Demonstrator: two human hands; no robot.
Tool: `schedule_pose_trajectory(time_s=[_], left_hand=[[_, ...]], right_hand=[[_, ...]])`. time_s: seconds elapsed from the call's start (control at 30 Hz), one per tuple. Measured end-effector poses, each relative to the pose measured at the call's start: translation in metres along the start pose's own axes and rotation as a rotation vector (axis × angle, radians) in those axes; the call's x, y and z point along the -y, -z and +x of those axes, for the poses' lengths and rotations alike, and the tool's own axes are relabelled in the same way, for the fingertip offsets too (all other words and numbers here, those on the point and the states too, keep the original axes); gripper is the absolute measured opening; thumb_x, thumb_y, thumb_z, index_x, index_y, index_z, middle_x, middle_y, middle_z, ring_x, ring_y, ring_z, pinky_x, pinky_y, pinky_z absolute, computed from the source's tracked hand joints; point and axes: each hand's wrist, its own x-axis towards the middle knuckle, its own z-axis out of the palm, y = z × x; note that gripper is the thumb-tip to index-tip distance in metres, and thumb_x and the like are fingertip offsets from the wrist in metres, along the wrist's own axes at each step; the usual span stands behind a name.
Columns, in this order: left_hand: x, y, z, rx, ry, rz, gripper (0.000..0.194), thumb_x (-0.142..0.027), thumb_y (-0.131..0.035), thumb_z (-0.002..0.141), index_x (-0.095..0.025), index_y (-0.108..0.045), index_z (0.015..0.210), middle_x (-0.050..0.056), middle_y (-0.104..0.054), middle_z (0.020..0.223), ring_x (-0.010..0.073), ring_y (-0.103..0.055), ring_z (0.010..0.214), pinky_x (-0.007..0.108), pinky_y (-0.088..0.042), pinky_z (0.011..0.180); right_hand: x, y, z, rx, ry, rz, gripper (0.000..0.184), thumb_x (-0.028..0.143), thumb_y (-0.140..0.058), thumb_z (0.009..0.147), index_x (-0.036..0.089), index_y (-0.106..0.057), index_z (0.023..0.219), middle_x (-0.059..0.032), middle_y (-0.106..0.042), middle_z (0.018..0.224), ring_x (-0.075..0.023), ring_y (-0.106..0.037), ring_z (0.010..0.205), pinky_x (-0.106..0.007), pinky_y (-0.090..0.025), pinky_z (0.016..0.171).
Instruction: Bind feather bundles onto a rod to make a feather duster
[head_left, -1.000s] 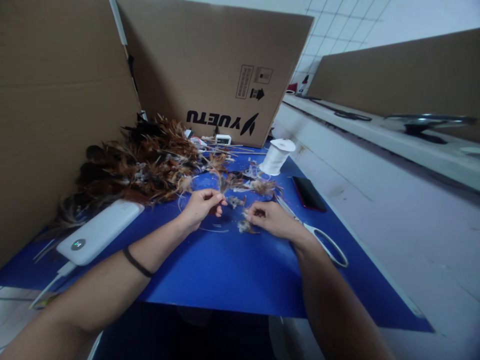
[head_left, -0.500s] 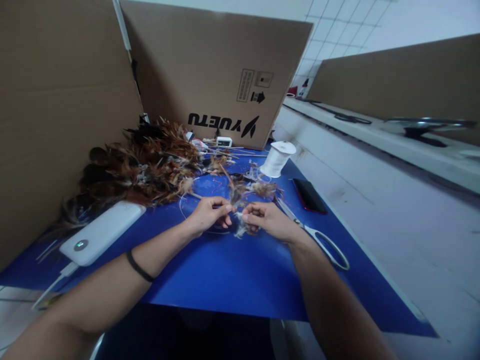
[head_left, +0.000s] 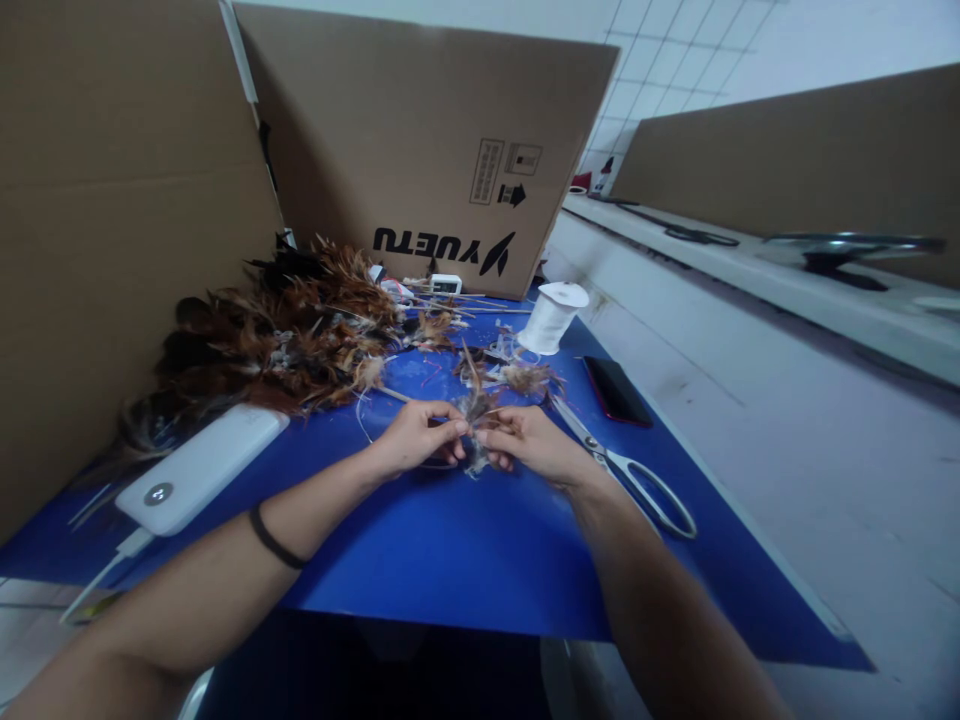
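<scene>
Both my hands meet over the blue tabletop (head_left: 420, 540), pinching a small tuft of feathers (head_left: 474, 405). My left hand (head_left: 422, 437) grips it from the left with thumb and fingers closed. From the right, my right hand (head_left: 529, 443) pinches the same tuft. Brown and grey feather tips stick up above the fingers, and pale fluff hangs below them. A thin pale cord (head_left: 361, 412) curves out near my left hand. Just beyond the hands lies another loose feather tuft (head_left: 527, 378). Silver scissors (head_left: 626, 465) lie beside my right wrist.
A large heap of brown and black feathers (head_left: 300, 330) fills the left back. Nearer stands a white power bank (head_left: 202, 470) with a cable. At the back right are a white spool (head_left: 553, 318) and a dark phone (head_left: 618, 390). Cardboard boxes (head_left: 420, 130) wall the back and left.
My fingers have drawn closer together on the feather tuft, and its brown tips now stand more upright. My right hand has shifted slightly left.
</scene>
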Motion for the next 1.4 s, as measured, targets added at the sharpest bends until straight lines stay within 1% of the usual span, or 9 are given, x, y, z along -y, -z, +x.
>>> schedule_pose_trajectory(time_s=[0.33, 0.43, 0.53, 0.6, 0.7, 0.8, 1.0, 1.2, 1.4], left_hand=[[0.002, 0.0, 0.001, 0.021, -0.024, 0.086, 0.026, -0.037, -0.063, 0.072, -0.013, -0.058, 0.064, 0.001, -0.06, 0.052, 0.0092, -0.055, 0.046, 0.021, -0.046, 0.05], [-0.002, 0.0, 0.0, -0.02, 0.018, -0.017, 0.027, -0.037, -0.065, 0.07, -0.011, -0.06, 0.068, 0.0, -0.059, 0.05, 0.0082, -0.053, 0.044, 0.021, -0.045, 0.049], [-0.005, 0.002, 0.0, -0.054, 0.049, -0.167, 0.026, -0.035, -0.067, 0.069, -0.01, -0.061, 0.073, 0.0, -0.059, 0.053, 0.0075, -0.054, 0.045, 0.021, -0.046, 0.051], [-0.006, 0.004, 0.0, -0.06, 0.077, -0.254, 0.024, -0.033, -0.068, 0.069, -0.01, -0.062, 0.075, 0.0, -0.059, 0.054, 0.0067, -0.053, 0.046, 0.021, -0.047, 0.052], [-0.005, 0.006, 0.001, -0.05, 0.123, -0.322, 0.022, -0.029, -0.068, 0.069, -0.01, -0.062, 0.075, 0.0, -0.059, 0.055, 0.0057, -0.053, 0.045, 0.019, -0.046, 0.05], [-0.004, 0.007, 0.002, -0.029, 0.156, -0.358, 0.02, -0.028, -0.068, 0.069, -0.01, -0.061, 0.074, 0.0, -0.059, 0.055, 0.0052, -0.052, 0.044, 0.018, -0.046, 0.049], [-0.001, 0.007, 0.003, -0.012, 0.166, -0.361, 0.021, -0.029, -0.07, 0.068, -0.01, -0.061, 0.073, 0.0, -0.058, 0.055, 0.0054, -0.053, 0.045, 0.018, -0.046, 0.049], [-0.002, 0.006, 0.002, -0.004, 0.156, -0.322, 0.025, -0.032, -0.07, 0.068, -0.01, -0.06, 0.071, 0.0, -0.057, 0.054, 0.0052, -0.052, 0.045, 0.018, -0.047, 0.049], [0.001, 0.006, 0.003, -0.01, 0.137, -0.259, 0.029, -0.036, -0.07, 0.067, -0.009, -0.061, 0.073, 0.002, -0.06, 0.061, 0.0053, -0.052, 0.046, 0.018, -0.047, 0.048]], right_hand=[[-0.001, -0.001, 0.0, 0.051, 0.041, -0.023, 0.021, 0.033, -0.06, 0.073, 0.012, -0.061, 0.074, 0.0008, -0.057, 0.055, -0.008, -0.051, 0.046, -0.02, -0.041, 0.044], [-0.002, 0.0, 0.003, -0.031, 0.067, 0.037, 0.02, 0.034, -0.057, 0.075, 0.014, -0.059, 0.075, 0.0012, -0.058, 0.057, -0.0082, -0.051, 0.046, -0.021, -0.043, 0.046], [-0.002, 0.002, 0.005, -0.194, 0.179, -0.012, 0.016, 0.032, -0.058, 0.073, 0.017, -0.06, 0.079, 0.0012, -0.061, 0.064, -0.0098, -0.053, 0.052, -0.024, -0.046, 0.053], [0.0, 0.0, 0.005, -0.249, 0.265, -0.094, 0.017, 0.028, -0.06, 0.071, 0.017, -0.061, 0.084, -0.0008, -0.064, 0.073, -0.0117, -0.056, 0.061, -0.027, -0.047, 0.06], [0.003, -0.004, 0.003, -0.241, 0.402, -0.195, 0.018, 0.021, -0.06, 0.071, 0.017, -0.063, 0.088, -0.0028, -0.065, 0.081, -0.013, -0.057, 0.069, -0.028, -0.046, 0.066], [0.003, -0.008, 0.002, -0.252, 0.521, -0.29, 0.018, 0.017, -0.058, 0.071, 0.018, -0.066, 0.087, -0.0021, -0.064, 0.079, -0.0124, -0.056, 0.068, -0.026, -0.045, 0.064], [-0.004, -0.008, 0.005, -0.322, 0.674, -0.383, 0.02, 0.013, -0.053, 0.074, 0.02, -0.069, 0.083, -0.0017, -0.063, 0.075, -0.0129, -0.058, 0.07, -0.027, -0.045, 0.066], [-0.002, -0.01, 0.003, -0.348, 0.655, -0.418, 0.014, 0.016, -0.054, 0.077, 0.019, -0.067, 0.078, -0.001, -0.062, 0.072, -0.0128, -0.058, 0.068, -0.026, -0.045, 0.065], [0.0, -0.009, 0.004, -0.448, 0.567, -0.248, 0.006, 0.02, -0.059, 0.073, 0.017, -0.064, 0.076, -0.0024, -0.065, 0.074, -0.0146, -0.059, 0.07, -0.026, -0.045, 0.064]])
